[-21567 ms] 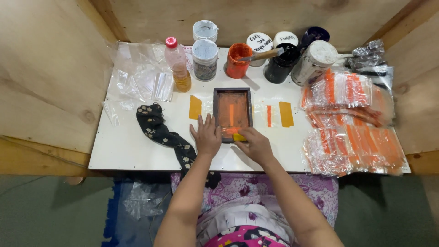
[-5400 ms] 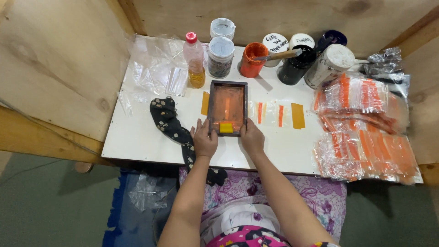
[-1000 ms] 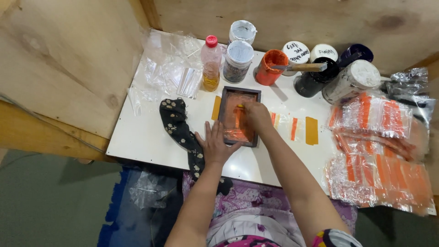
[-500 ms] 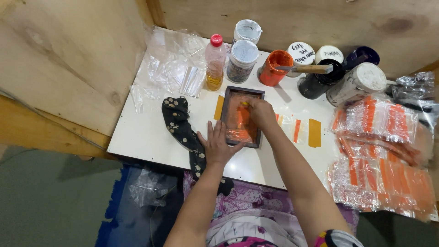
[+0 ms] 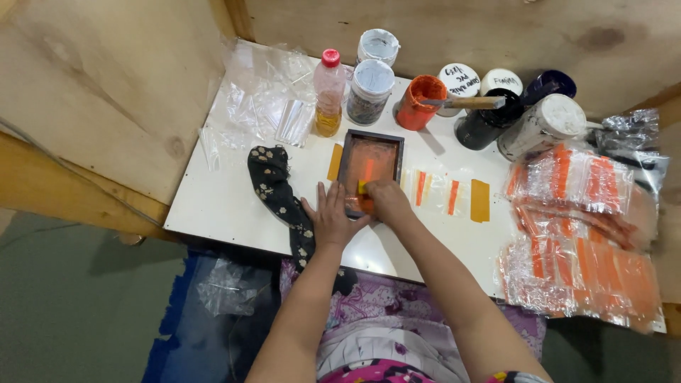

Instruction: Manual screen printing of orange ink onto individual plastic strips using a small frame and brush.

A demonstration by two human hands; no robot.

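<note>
Squeegee [image 5: 362,188] mostly hidden in clenched right hand [image 5: 386,202]; left hand [image 5: 330,220] flat, released.

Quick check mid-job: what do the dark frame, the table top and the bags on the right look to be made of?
Frame: probably wood with a dark finish, its thick square rim holding an orange-stained mesh. Table top: smooth white laminate or painted board, with a slight sheen. Bags: thin clear plastic, glossy and crinkled, orange strips showing through. The left hand rests flat at the frame's near edge.
</note>
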